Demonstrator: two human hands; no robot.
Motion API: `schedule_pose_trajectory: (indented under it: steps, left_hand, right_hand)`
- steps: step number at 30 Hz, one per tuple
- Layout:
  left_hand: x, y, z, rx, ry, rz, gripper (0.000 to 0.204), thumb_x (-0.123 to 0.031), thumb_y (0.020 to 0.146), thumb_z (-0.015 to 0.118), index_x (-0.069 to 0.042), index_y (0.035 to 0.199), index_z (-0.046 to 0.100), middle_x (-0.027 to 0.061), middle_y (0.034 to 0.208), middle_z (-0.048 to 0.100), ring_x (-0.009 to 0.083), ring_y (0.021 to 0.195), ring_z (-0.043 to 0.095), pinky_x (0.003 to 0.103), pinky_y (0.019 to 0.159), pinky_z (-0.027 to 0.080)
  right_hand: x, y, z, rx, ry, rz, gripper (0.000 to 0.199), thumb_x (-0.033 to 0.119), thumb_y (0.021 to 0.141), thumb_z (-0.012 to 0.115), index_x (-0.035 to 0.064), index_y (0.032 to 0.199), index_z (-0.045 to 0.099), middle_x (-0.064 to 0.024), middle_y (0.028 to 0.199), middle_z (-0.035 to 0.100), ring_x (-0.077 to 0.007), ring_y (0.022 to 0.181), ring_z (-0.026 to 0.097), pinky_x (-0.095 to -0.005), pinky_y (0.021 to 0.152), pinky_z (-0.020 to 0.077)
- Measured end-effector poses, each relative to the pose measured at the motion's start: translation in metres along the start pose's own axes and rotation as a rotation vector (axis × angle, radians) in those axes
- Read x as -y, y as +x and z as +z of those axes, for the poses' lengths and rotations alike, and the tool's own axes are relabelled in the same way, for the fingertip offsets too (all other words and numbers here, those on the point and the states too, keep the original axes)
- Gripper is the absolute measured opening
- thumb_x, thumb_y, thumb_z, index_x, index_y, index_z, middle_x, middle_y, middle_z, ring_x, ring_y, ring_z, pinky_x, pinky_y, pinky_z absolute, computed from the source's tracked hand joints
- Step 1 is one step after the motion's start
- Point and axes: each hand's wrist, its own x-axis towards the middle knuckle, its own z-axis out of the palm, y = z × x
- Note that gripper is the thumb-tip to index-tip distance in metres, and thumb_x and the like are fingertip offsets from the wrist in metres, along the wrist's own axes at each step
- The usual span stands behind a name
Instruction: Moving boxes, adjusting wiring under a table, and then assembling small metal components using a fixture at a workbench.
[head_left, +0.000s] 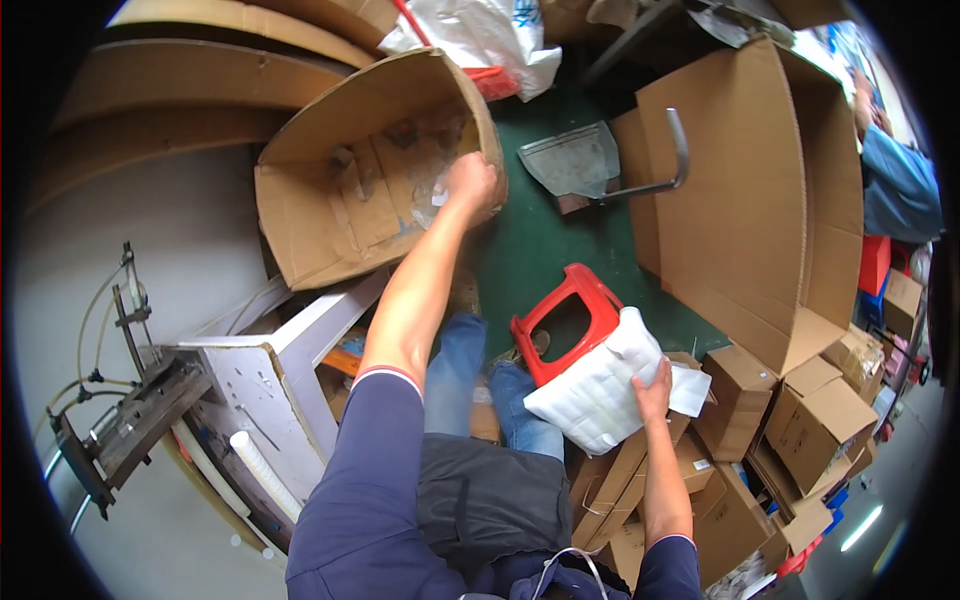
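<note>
My left hand (pixel 471 183) reaches into a large open cardboard box (pixel 300 215), close to its right wall. The fingers are curled closed. A small white piece and some clear plastic show beside them, but I cannot make out what they hold. My right hand (pixel 652 392) grips the right edge of a white quilted pad (pixel 595 385), thumb on top. The pad lies tilted against a red plastic stool (pixel 600 300) in front of my legs, hiding part of it. A flat white sheet (pixel 690 390) sticks out beside my right hand.
A grey metal dustpan (pixel 570 160) with a bent handle lies on the green floor. Right of it stands a big open carton (pixel 720 180); smaller cartons (pixel 815 425) pile up below. At left is a bench-mounted metal fixture (pixel 130 410). A person's blue sleeve (pixel 895 185) shows far right.
</note>
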Motion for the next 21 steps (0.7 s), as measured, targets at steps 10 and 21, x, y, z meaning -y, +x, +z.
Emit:
schedule_pose_trajectory:
  steps: [10,21]
  left_hand:
    - [-0.092,0.008,-0.05,0.077,-0.071,0.038,0.042,-0.036,0.084,0.07,0.0,0.106,0.072,0.0264,0.11,0.071,0.0432,0.107,0.067,0.051,0.094,0.053]
    - [-0.172,0.044,-0.086,-0.003,-0.207,-0.031,0.039,-0.036,0.081,0.076,0.002,0.086,0.069,0.0252,0.094,0.072,0.0373,0.093,0.072,0.046,0.085,0.055]
  right_hand:
    - [0.023,-0.115,0.026,0.043,0.205,0.057,0.077,0.026,0.085,0.075,-0.0045,0.149,0.043,-0.0291,0.159,0.034,-0.0406,0.149,0.034,-0.0429,0.123,0.029]
    - [0.06,-0.162,-0.009,0.248,0.455,0.269,0.068,0.029,0.086,0.075,-0.0016,0.143,0.052,-0.0258,0.135,0.063,-0.0362,0.124,0.063,-0.0421,0.105,0.0494]
